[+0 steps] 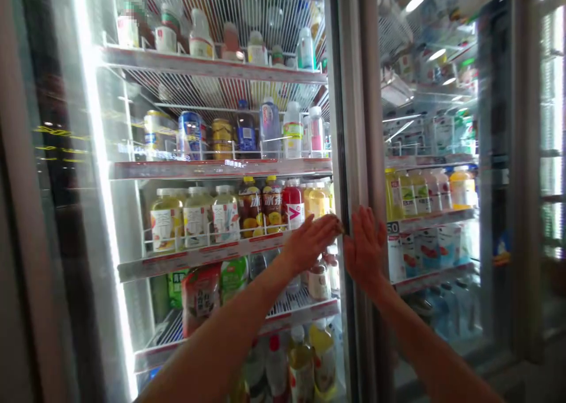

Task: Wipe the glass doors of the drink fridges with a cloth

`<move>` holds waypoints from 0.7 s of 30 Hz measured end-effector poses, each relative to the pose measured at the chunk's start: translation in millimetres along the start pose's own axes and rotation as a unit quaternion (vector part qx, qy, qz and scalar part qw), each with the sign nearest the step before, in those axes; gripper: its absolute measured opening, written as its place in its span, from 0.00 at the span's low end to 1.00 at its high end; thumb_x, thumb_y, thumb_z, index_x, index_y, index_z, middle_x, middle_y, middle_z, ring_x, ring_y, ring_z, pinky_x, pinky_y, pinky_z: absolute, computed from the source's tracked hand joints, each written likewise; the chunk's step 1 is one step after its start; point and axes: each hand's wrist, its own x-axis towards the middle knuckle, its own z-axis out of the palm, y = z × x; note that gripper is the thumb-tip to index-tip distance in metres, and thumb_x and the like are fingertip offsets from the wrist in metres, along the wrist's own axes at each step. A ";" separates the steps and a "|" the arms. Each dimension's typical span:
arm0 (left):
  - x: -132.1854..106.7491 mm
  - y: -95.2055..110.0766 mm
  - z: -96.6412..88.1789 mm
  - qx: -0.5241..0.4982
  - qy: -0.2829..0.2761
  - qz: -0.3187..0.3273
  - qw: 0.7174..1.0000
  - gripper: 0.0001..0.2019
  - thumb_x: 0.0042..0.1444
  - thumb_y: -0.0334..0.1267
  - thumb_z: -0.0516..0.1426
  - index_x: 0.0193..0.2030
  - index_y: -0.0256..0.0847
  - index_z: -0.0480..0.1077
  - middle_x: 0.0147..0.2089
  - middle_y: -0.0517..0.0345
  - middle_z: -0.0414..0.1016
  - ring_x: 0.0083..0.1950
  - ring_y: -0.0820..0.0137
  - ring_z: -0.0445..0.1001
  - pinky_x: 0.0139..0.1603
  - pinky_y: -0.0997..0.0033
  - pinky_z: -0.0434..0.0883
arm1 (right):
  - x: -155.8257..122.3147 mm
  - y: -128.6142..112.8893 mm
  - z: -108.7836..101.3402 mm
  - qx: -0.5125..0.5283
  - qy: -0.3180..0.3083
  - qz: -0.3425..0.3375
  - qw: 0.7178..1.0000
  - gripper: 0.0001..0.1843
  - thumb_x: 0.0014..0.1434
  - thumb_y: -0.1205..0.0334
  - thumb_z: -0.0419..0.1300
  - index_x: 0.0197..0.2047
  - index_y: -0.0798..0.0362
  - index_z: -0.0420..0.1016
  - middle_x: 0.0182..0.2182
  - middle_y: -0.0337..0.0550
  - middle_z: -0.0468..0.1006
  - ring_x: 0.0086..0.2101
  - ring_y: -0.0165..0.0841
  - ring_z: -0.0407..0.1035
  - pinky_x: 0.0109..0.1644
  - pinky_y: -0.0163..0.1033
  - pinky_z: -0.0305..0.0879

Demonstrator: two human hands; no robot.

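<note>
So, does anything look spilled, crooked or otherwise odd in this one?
No spill or damage stands out around the metal door frame or the shelved bottles. The one oddity is in the picture itself: a blocky, pixelated patch covers part of the top-left bottle, unlike its neighbours.

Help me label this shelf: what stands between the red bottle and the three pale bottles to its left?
In the head view, two dark, yellow-capped bottles stand between the red bottle and the pale bottles.
</note>
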 end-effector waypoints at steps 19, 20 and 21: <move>-101.9 -90.3 -51.7 0.073 0.102 -0.277 0.953 0.25 0.61 0.33 0.47 0.66 0.43 0.53 0.66 0.50 0.58 0.70 0.66 0.49 0.70 0.56 0.40 | 39.1 -73.6 36.6 0.066 -0.008 -0.044 0.997 0.33 0.64 0.62 0.45 0.69 0.47 0.37 0.66 0.47 0.53 0.66 0.38 0.44 0.67 0.53 0.38; -108.4 -92.2 -54.6 0.072 0.081 -0.249 0.962 0.24 0.61 0.33 0.47 0.65 0.43 0.54 0.65 0.51 0.59 0.69 0.67 0.50 0.70 0.57 0.40 | 40.9 -78.8 39.3 0.070 -0.008 -0.046 0.996 0.33 0.64 0.62 0.44 0.69 0.47 0.37 0.66 0.47 0.54 0.66 0.38 0.44 0.67 0.53 0.38; -115.1 -95.8 -58.1 0.074 0.071 -0.242 0.965 0.24 0.61 0.33 0.47 0.65 0.44 0.55 0.65 0.51 0.60 0.69 0.68 0.51 0.70 0.57 0.40 | 42.7 -83.9 42.0 0.074 -0.008 -0.048 0.996 0.33 0.64 0.62 0.44 0.69 0.48 0.37 0.66 0.47 0.54 0.66 0.38 0.45 0.67 0.54 0.39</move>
